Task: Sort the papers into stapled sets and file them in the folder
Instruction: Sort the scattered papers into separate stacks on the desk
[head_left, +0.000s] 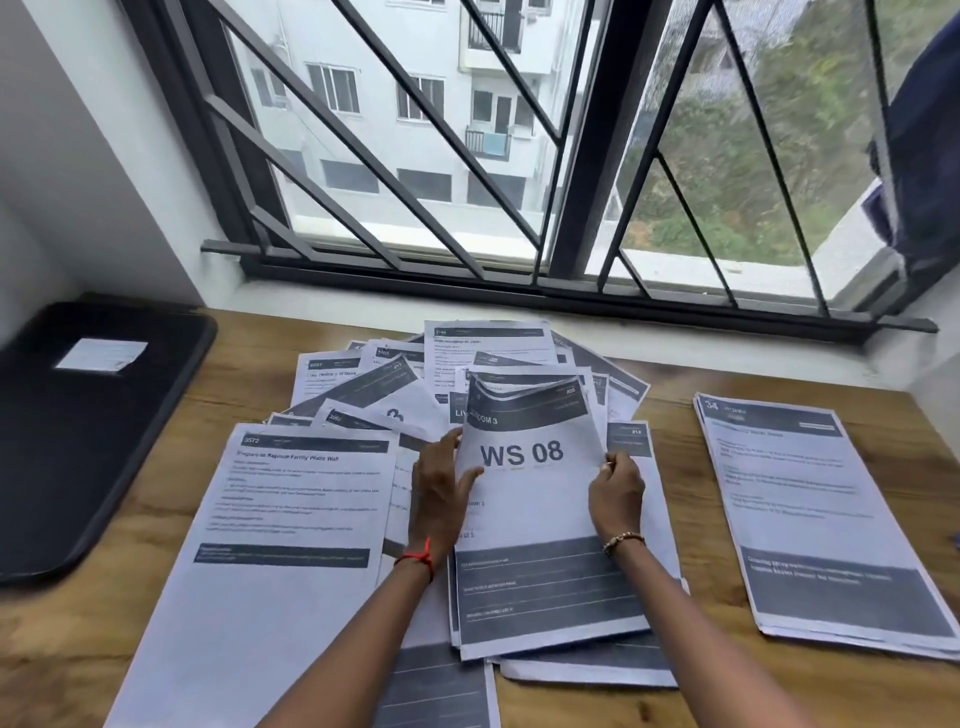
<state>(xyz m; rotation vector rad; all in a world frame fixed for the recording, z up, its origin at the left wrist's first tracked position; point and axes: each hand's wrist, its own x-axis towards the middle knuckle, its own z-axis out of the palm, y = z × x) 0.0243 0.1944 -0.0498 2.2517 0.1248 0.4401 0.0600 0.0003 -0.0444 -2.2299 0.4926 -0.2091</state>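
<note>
Gripping the WS 08 sheet at centre frame.
Left hand and right hand pinch its side edges over scattered papers.

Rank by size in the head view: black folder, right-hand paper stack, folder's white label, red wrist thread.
Black folder and paper stack: look alike; folder is cropped, so unranked.
White label.
Red wrist thread, smallest.

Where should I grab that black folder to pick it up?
Probably by its right long edge, coming from the right. The black folder lies flat on the desk, and bare wood shows beside that edge, so fingers could slip under. Its left side is cut off from view.
</note>
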